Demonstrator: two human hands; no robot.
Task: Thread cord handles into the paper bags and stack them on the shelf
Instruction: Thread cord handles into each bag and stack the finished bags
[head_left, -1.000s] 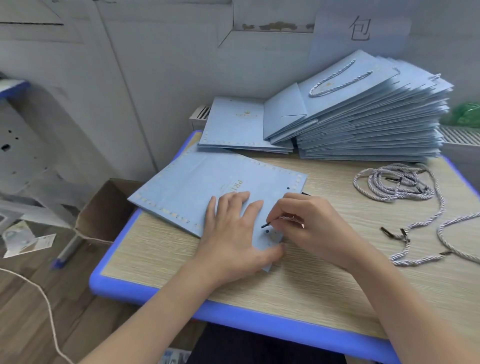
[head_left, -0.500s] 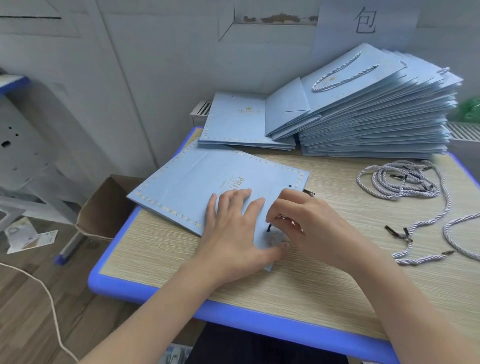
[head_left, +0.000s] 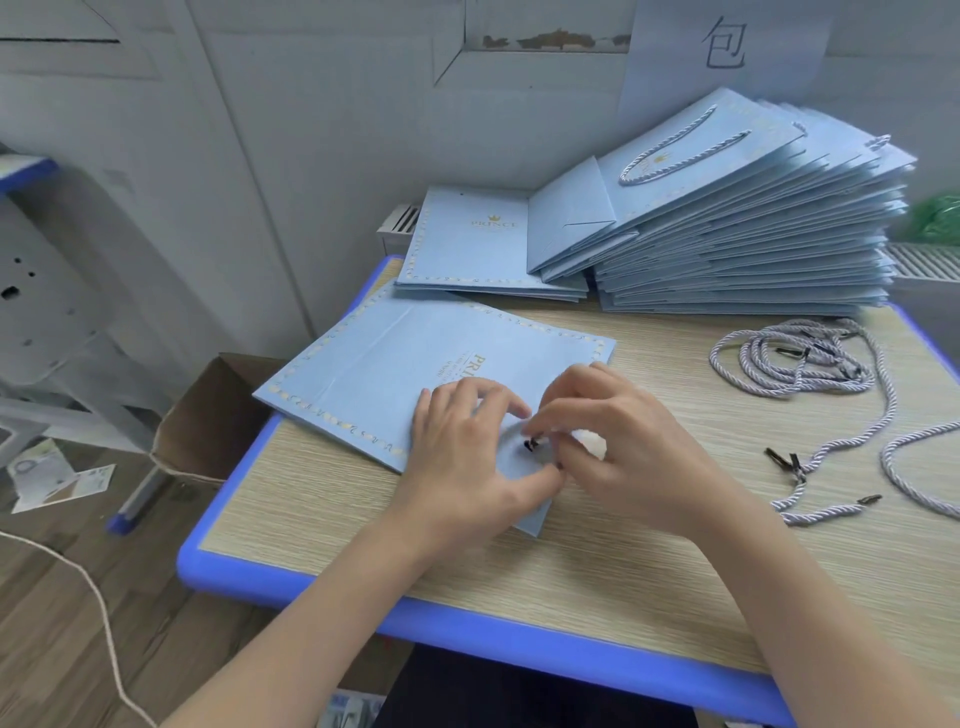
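1. Change from a second ago: the left hand (head_left: 467, 457) lay flat with straight fingers on the paper bag (head_left: 395, 374); now those fingers arch up, and the index fingertip reaches toward the right hand's fingertips.
2. The right hand (head_left: 618, 447) has edged in closer to the left, so the two now meet over the bag's near corner. The dark cord tip (head_left: 531, 445) that showed as a thin stick between the fingers is now only a small dark stub at the paper.
3. Pose: both forearms come in from the bottom edge. The left wrist crosses the table's blue rim (head_left: 467, 631), and the heel of that hand is down on the bag.
4. Left hand's state: half curled, thumb stretched along the bag's near edge and pressing the paper. It grips nothing that I can see.
5. Right hand's state: narrow, fingers bent and bunched, pinching the cord tip right at the bag surface.
6. The bag lies flat at the table's left side, its far corner just beside the stack of finished bags (head_left: 743, 244).
7. The loose cords (head_left: 795, 358) lie coiled to the right, well apart from both hands.
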